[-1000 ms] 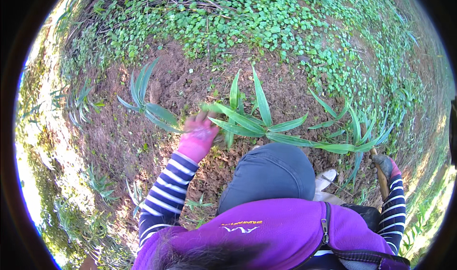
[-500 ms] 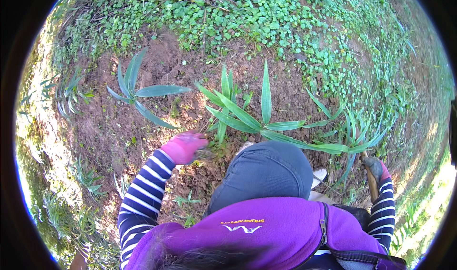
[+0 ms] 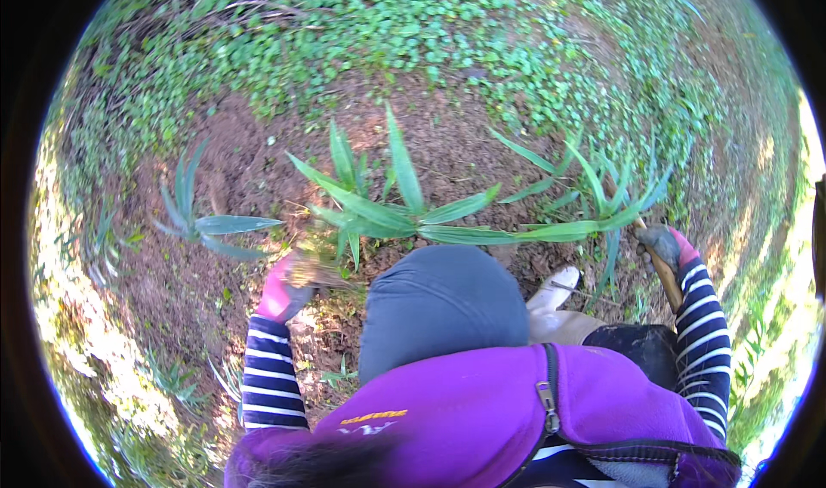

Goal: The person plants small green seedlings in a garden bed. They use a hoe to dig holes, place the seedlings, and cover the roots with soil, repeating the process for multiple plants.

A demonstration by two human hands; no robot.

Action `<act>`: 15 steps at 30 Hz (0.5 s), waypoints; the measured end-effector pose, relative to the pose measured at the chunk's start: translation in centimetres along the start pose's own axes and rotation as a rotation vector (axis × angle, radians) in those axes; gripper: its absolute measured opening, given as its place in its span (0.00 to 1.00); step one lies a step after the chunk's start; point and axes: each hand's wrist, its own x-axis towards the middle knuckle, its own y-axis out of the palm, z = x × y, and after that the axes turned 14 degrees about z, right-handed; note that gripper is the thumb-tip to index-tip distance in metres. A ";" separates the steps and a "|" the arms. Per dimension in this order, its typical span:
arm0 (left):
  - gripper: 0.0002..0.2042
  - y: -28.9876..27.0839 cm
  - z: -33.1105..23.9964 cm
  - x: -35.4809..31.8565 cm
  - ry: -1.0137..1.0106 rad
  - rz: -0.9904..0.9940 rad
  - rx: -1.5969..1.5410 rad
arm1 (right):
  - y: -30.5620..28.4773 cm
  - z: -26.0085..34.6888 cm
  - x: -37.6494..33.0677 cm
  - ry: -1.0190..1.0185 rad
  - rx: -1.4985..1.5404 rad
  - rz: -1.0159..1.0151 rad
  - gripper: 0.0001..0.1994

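View: head camera, fisheye, looking straight down over a squatting person onto bare red-brown garden soil.
Left hand point(image 3: 284, 288): in a pink glove, striped sleeve behind it, closed around a tuft of pulled weeds point(image 3: 317, 270) with roots and soil; the tuft is blurred.
Right hand point(image 3: 667, 247): in a dark and pink glove at the right edge, fingers wrapped round a wooden tool handle point(image 3: 664, 273) that runs down towards the body; the tool's head is hidden.
Plant nearest the grip: a young pineapple plant point(image 3: 379, 213) with long pointed green leaves, rooted just beyond and to the right of the left hand.
Key relation: the weed tuft lies at the plant's near left base, close to the lowest leaves; the plant's longest leaves spread left to right across the view; the left hand is far nearer to it than the right.
Other plants: a smaller spiky plant point(image 3: 198, 221) to the far left; another leafy plant point(image 3: 602, 200) near the right hand.
Ground: green creeping ground cover point(image 3: 413, 32) across the far side.
Body: grey trouser knee point(image 3: 439, 307) in the centre, purple jacket point(image 3: 482, 410) nearest, pale shoe point(image 3: 555, 288) to the right of the knee.
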 end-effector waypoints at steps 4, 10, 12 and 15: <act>0.14 -0.5 4.2 1.9 -0.139 -0.158 0.269 | 0.8 -0.3 -0.7 0.003 -0.031 -0.072 0.09; 0.23 -1.2 3.0 0.9 0.007 -0.448 -1.214 | 3.0 3.6 -5.9 -0.241 0.097 -0.161 0.13; 0.16 0.1 1.5 0.6 -0.220 -0.702 -0.863 | 4.3 7.1 -8.2 -0.432 0.024 -0.245 0.17; 0.08 3.5 -0.4 1.7 -0.138 -0.892 -1.156 | 8.1 13.3 -10.0 -0.746 0.136 -0.111 0.20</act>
